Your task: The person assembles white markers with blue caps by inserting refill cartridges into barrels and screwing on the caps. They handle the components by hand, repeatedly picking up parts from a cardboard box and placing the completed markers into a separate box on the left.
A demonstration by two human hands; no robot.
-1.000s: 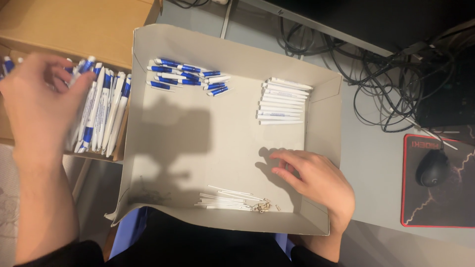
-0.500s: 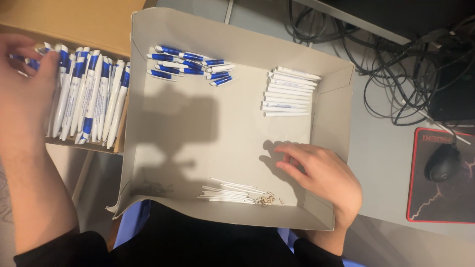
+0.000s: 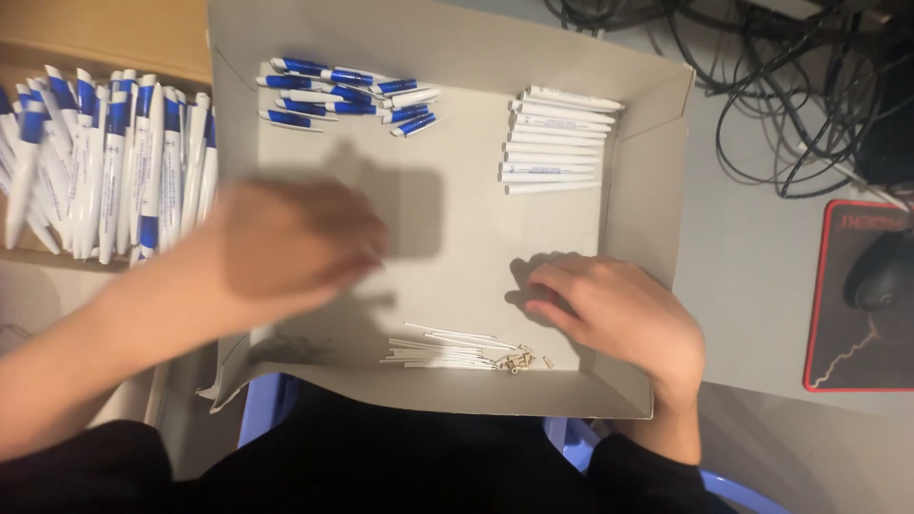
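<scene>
Left hand: the left hand (image 3: 286, 249) hangs over the left part of the shallow cardboard tray (image 3: 638, 228), blurred by motion; its fingers look loosely curled, but whether they grasp anything I cannot tell.
Right hand: the right hand (image 3: 619, 314) rests palm down on the tray floor near the right front corner, fingers (image 3: 552, 286) released and spread flat, grasping nothing that shows.
Thin white tubes: a loose bundle of thin white tubes (image 3: 438, 348) lies along the front wall of the tray, between the two hands, just beside the right hand's fingers.
Small springs: a few small metal springs (image 3: 519, 361) lie at the right end of that bundle, touching or nearly touching it.
White barrels: a neat stack of white pen barrels (image 3: 557, 143) lies side by side in the far right part of the tray, well apart from both hands.
Blue and white parts: a scattered heap of blue and white pen parts (image 3: 347, 93) sits in the far left corner of the tray.
Finished pens: a row of blue and white pens (image 3: 105, 162) fills an open brown box (image 3: 114, 38) to the left of the tray, near the left forearm.
Surface: the grey surface (image 3: 752, 257) carries the tray, a tangle of black cables (image 3: 790, 86) at the far right, and a black mouse (image 3: 881, 271) on a red-edged mat (image 3: 838, 352).
</scene>
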